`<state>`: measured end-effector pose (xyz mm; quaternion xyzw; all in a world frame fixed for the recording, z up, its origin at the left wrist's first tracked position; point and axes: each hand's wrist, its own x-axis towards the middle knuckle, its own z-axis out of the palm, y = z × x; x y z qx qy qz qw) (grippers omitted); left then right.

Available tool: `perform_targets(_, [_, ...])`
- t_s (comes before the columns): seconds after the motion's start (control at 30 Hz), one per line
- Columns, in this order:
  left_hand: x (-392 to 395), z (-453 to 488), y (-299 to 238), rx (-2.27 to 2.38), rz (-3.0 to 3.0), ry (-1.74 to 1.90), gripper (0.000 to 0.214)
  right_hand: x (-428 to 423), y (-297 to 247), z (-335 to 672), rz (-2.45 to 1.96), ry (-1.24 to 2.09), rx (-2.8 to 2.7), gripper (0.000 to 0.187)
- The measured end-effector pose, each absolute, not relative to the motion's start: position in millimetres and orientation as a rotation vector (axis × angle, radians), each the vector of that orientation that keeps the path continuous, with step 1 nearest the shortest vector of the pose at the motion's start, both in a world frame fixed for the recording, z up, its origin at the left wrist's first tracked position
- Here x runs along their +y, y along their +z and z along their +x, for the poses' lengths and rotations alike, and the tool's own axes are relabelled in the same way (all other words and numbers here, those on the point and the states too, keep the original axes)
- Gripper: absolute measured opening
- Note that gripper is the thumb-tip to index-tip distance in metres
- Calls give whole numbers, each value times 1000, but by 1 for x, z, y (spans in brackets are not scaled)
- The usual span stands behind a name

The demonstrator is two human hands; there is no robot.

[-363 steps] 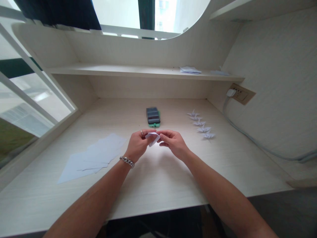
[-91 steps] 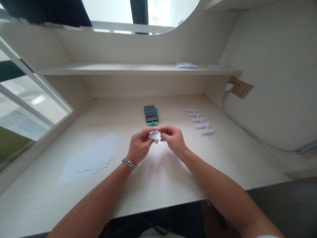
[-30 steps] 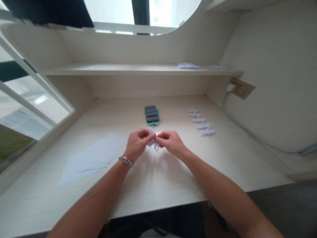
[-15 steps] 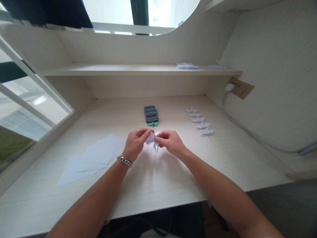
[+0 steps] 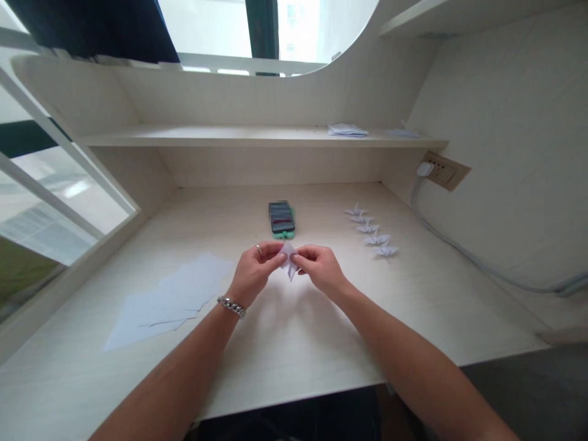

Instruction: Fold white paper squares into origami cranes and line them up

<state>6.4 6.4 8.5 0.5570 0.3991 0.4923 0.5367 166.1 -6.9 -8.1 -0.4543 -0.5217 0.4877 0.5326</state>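
A small piece of folded white paper is held above the desk, narrow and diamond-shaped, its point facing me. My left hand pinches its left side between thumb and fingers; a ring and a chain bracelet show on that arm. Its right side is pinched by my right hand. Just beyond my hands lies a phone with a green edge, its screen blurred. To the right, several folded paper cranes stand in a slanting row.
Loose white sheets overlap on the desk at left. A shelf spans the back, bearing folded papers. On the right wall, a plug sits in a socket, its grey cable running down along the desk's right side.
The folded paper has turned from a slanted, wider shape to a narrower, upright diamond. My right fingers have shifted on its edge, and the camera view has tilted slightly up.
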Motion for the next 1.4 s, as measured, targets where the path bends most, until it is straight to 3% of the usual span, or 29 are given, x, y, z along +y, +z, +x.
perform_targets(0.13, [4,9,8,906,1257,1105,38,-5,-8,166,-1062,1116,-1176,28])
perform_targets(0.37, [3,11,1,945,1448,1182,25,-3,-15,164,-1016,1176,-1142,29])
perform_targets(0.8, [1,11,-1,916,1475,1139,32,-8,-10,166,-1103,1023,-1309,27])
perform_targets(1.07, [3,12,5,843,1271,1030,37,-7,-10,167,-1208,921,-1378,25])
perform_targets(1.4, [9,9,2,742,928,990,28,-8,-8,168,-1231,898,-1367,25])
